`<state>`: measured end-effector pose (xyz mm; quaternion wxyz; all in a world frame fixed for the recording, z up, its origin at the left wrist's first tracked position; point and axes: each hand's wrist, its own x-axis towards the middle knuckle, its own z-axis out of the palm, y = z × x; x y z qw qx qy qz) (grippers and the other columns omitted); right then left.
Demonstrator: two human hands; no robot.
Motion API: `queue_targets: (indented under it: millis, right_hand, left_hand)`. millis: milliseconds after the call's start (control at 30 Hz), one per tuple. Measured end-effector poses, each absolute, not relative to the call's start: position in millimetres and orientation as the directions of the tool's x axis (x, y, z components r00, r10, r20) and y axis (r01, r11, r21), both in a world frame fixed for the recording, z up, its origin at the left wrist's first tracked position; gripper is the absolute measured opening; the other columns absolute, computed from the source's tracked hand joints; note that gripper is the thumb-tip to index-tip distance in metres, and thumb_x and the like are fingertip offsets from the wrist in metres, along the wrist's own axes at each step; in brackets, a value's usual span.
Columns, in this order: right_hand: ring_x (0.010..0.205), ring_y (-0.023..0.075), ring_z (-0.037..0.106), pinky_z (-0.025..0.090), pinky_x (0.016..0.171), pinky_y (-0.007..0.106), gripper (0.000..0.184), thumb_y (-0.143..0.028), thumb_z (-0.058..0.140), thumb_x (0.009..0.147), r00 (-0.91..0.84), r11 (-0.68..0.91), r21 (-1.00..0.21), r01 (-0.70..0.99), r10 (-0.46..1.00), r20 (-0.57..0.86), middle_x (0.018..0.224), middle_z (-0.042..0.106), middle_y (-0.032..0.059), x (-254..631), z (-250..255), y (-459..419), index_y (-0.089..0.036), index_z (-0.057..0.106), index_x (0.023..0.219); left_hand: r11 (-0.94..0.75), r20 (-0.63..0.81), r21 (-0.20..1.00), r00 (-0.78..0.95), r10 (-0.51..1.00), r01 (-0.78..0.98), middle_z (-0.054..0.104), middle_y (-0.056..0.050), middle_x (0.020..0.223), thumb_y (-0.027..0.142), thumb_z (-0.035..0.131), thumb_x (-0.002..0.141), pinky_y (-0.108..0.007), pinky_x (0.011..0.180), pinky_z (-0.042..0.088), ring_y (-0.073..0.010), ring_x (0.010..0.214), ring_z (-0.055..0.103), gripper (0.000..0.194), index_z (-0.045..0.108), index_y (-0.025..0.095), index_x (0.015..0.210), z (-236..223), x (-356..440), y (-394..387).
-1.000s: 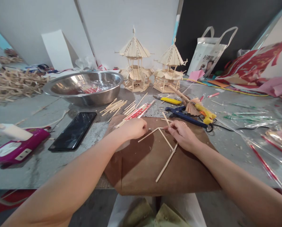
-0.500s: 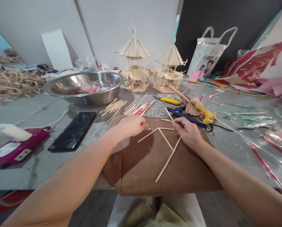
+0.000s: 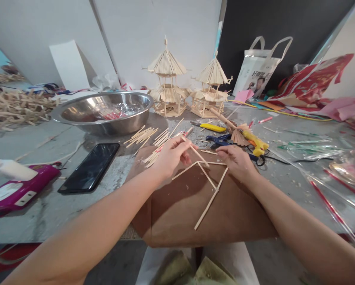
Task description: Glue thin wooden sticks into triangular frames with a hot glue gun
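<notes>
Left hand (image 3: 173,153), pinching a wooden stick (image 3: 199,155); right hand (image 3: 236,161), half-curled — its hold unclear

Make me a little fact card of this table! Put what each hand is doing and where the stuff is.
Left hand: holds a thin stick
Right hand: beside the stick shape; its grip is unclear
Mat: brown, under the stick shape
Left of mat: black phone
Behind phone: metal bowl
Back of table: two stick towers
</notes>
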<state>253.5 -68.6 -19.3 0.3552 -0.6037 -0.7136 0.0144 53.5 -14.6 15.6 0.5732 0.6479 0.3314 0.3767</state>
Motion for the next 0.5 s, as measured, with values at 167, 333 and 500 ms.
queue_targets:
  millis: [167, 333, 500]
  right_hand:
    - [0.083, 0.0236, 0.052, 0.036, 0.076, 0.040, 0.025, -0.021, 0.041, 0.072, 0.219, -0.090, -0.278, 0.956, 0.850, 0.479, 0.085, 0.062, 0.0093, 295.9, -25.7, -51.7, -0.016, 0.059, 0.089]
    - [0.082, 0.0249, 0.052, 0.034, 0.077, 0.041, 0.028, -0.030, 0.041, 0.072, 0.420, -0.308, -0.289, 0.906, 0.727, 0.544, 0.081, 0.060, 0.0122, 324.6, -23.0, -52.3, -0.015, 0.058, 0.088]
    - [0.084, 0.0310, 0.051, 0.037, 0.068, 0.043, 0.042, -0.051, 0.042, 0.068, 0.746, -0.582, -0.483, 0.655, 0.598, 0.292, 0.085, 0.056, 0.0196, 354.9, -24.9, -56.1, -0.014, 0.054, 0.085]
  left_hand:
    - [-0.044, 0.050, 0.999, 0.458, 0.888, -0.024, 0.052, 0.004, 0.052, 0.035, 0.046, 0.073, -0.019, 0.033, 0.032, -0.0051, 0.033, 0.041, 0.022, 0.038, 0.017, 0.063, 18.6, 48.1, -6.0]
    - [-0.172, 0.134, 0.984, 0.457, 0.879, 0.043, 0.045, 0.006, 0.048, 0.036, 0.044, 0.075, -0.017, 0.034, 0.027, -0.0024, 0.033, 0.037, 0.023, 0.041, 0.017, 0.063, 17.8, 47.7, -7.0]
    - [-0.206, 0.143, 0.975, 0.479, 0.866, 0.081, 0.054, 0.003, 0.056, 0.041, 0.040, 0.077, -0.016, 0.031, 0.025, -0.0020, 0.030, 0.037, 0.025, 0.039, 0.017, 0.068, 17.0, 47.3, -9.4]
